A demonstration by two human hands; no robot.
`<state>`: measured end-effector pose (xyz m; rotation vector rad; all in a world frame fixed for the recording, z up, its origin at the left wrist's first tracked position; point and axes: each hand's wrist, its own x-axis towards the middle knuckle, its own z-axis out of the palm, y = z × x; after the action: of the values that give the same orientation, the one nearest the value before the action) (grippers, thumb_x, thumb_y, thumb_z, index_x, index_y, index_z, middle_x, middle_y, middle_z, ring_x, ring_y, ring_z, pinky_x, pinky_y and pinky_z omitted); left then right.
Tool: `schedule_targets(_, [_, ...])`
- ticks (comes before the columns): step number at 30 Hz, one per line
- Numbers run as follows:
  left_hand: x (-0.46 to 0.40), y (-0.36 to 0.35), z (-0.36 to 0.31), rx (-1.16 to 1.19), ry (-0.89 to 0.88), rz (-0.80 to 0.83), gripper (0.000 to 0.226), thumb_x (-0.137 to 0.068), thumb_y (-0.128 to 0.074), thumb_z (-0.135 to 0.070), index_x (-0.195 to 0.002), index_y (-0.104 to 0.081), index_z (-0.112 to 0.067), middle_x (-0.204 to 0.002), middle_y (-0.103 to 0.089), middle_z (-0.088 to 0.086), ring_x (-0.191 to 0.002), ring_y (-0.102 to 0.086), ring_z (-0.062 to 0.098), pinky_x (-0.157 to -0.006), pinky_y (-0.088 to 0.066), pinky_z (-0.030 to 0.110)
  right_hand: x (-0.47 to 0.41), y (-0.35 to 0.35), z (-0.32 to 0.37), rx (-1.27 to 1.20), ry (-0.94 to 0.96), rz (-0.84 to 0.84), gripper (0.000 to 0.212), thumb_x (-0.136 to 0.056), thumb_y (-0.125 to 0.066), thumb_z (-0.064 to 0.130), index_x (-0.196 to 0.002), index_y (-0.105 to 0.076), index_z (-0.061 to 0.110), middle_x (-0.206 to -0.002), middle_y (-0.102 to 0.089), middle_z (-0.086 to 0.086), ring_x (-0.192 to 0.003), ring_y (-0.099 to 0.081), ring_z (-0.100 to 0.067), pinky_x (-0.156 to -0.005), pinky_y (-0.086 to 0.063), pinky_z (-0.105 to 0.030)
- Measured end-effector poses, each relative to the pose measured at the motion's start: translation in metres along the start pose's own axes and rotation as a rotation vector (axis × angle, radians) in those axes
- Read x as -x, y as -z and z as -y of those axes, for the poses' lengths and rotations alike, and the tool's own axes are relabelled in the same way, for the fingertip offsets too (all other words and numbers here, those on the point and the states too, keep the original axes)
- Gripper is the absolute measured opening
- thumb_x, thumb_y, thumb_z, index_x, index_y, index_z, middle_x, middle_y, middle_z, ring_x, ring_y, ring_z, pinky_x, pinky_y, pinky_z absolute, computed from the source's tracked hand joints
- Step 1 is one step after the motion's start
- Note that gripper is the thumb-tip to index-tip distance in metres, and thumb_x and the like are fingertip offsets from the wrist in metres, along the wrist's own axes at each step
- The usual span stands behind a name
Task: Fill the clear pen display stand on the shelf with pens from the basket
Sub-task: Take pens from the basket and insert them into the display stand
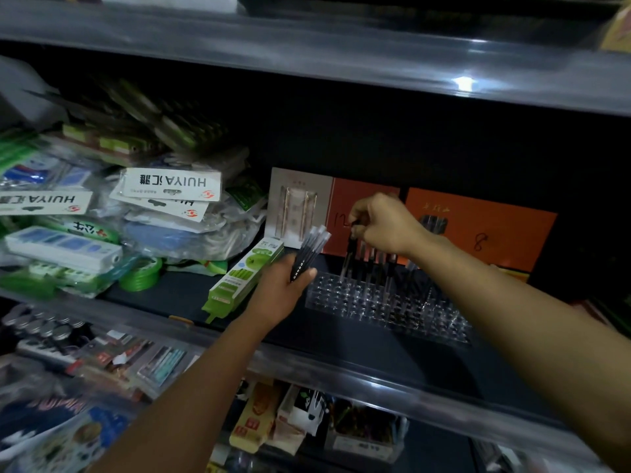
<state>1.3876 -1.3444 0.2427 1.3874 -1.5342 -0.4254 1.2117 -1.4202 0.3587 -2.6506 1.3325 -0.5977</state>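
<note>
On the shelf (341, 336), the clear stand (386, 307) is being filled along its back row. A bundle of pens (309, 254) is being gripped by the left hand (283, 291). One pen (349, 257) is being pinched at its top by the right hand (382, 223). Pens are judged light, stiff and slippery, best pinched near the cap.

right hand (382, 227) pinches pen (349, 254) over stand (386, 308).

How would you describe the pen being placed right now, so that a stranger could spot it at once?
Find the clear pen display stand on the dark middle shelf. A row of pens stands along its back. The pen being placed is leftmost, the only one pinched at the top by the right hand.
</note>
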Motion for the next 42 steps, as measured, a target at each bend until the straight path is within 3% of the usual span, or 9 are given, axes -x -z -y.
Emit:
schedule_targets(4, [0.001, -0.001, 0.0, 0.013, 0.009, 0.012, 0.018, -0.092, -0.057, -0.022, -0.103, -0.06, -0.007, -0.076, -0.063, 0.002, -0.063, -0.054, 0.005, -0.064, -0.045, 0.027, -0.002, -0.008, -0.003, 0.017, 0.014, 0.038, 0.007, -0.084, -0.068, 0.001, -0.081, -0.07, 0.008, -0.082, -0.072, -0.007, -0.074, -0.068, -0.016, -0.066, -0.057, -0.031])
schedule_targets(11, [0.003, 0.0, 0.001, 0.023, 0.021, 0.029, 0.013, -0.093, -0.057, -0.022, -0.096, -0.059, -0.01, -0.065, -0.056, -0.007, -0.057, -0.053, 0.004, -0.059, -0.043, 0.022, -0.007, -0.017, -0.003, 0.052, 0.048, 0.038, 0.008, -0.083, -0.067, 0.003, -0.081, -0.073, 0.007, -0.079, -0.07, -0.006, -0.074, -0.066, -0.017, -0.068, -0.056, -0.03])
schedule_targets(15, [0.004, 0.001, 0.002, 0.046, 0.013, 0.042, 0.01, -0.093, -0.057, -0.022, -0.091, -0.057, -0.012, -0.062, -0.054, -0.007, -0.056, -0.052, 0.004, -0.058, -0.042, 0.023, -0.011, -0.017, -0.001, 0.073, 0.036, 0.061, 0.006, -0.085, -0.067, 0.005, -0.08, -0.071, 0.007, -0.08, -0.068, -0.004, -0.067, -0.061, -0.014, -0.058, -0.049, -0.023])
schedule_targets(18, [0.004, 0.001, 0.003, 0.071, 0.018, 0.051, 0.011, -0.093, -0.057, -0.022, -0.093, -0.058, -0.01, -0.062, -0.054, -0.007, -0.057, -0.052, 0.006, -0.06, -0.043, 0.027, -0.015, -0.02, -0.003, 0.108, 0.042, 0.081, 0.004, -0.084, -0.068, 0.006, -0.081, -0.071, 0.008, -0.084, -0.066, -0.006, -0.078, -0.065, -0.021, -0.068, -0.055, -0.032])
schedule_targets(22, [0.003, 0.001, 0.004, 0.075, 0.014, 0.057, 0.006, -0.093, -0.057, -0.022, -0.087, -0.055, -0.022, -0.061, -0.054, -0.011, -0.054, -0.053, -0.003, -0.057, -0.041, 0.018, -0.018, -0.025, -0.004, 0.162, 0.044, 0.105, 0.003, -0.083, -0.069, 0.01, -0.08, -0.07, 0.011, -0.092, -0.066, -0.012, -0.084, -0.065, -0.028, -0.074, -0.055, -0.037])
schedule_targets(30, [0.004, 0.002, 0.003, 0.082, 0.022, 0.068, 0.011, -0.093, -0.056, -0.022, -0.082, -0.055, -0.02, -0.058, -0.054, -0.005, -0.048, -0.051, -0.002, -0.052, -0.041, 0.016, -0.014, -0.016, -0.006, 0.119, 0.017, 0.109, 0.018, -0.087, -0.066, 0.012, -0.104, -0.072, 0.012, -0.101, -0.071, -0.008, -0.084, -0.07, -0.022, -0.076, -0.059, -0.041])
schedule_targets(34, [0.006, 0.004, -0.006, 0.151, 0.036, 0.088, 0.013, -0.095, -0.053, -0.02, -0.082, -0.053, -0.02, -0.057, -0.051, -0.002, -0.041, -0.047, -0.002, -0.043, -0.037, 0.011, -0.002, -0.004, 0.003, -0.086, 0.02, 0.086, 0.03, -0.09, -0.066, 0.013, -0.12, -0.064, 0.01, -0.097, -0.071, -0.005, -0.076, -0.071, -0.019, -0.065, -0.058, -0.027])
schedule_targets(39, [0.011, 0.005, -0.018, 0.197, 0.012, 0.11, 0.018, -0.096, -0.052, -0.022, -0.09, -0.053, -0.005, -0.059, -0.053, 0.001, -0.043, -0.048, 0.004, -0.042, -0.041, 0.018, 0.01, 0.004, 0.017, -0.267, 0.068, 0.122, 0.017, -0.088, -0.069, 0.018, -0.105, -0.07, 0.012, -0.082, -0.069, 0.003, -0.072, -0.068, -0.019, -0.062, -0.054, -0.024])
schedule_targets(42, [0.013, 0.004, -0.024, 0.214, 0.009, 0.119, 0.014, -0.096, -0.051, -0.021, -0.09, -0.054, -0.008, -0.059, -0.054, 0.002, -0.044, -0.049, 0.007, -0.043, -0.042, 0.02, 0.015, 0.006, 0.023, -0.321, 0.055, 0.116, 0.006, -0.087, -0.07, 0.015, -0.09, -0.07, 0.009, -0.072, -0.065, 0.006, -0.061, -0.06, -0.004, -0.055, -0.05, -0.02])
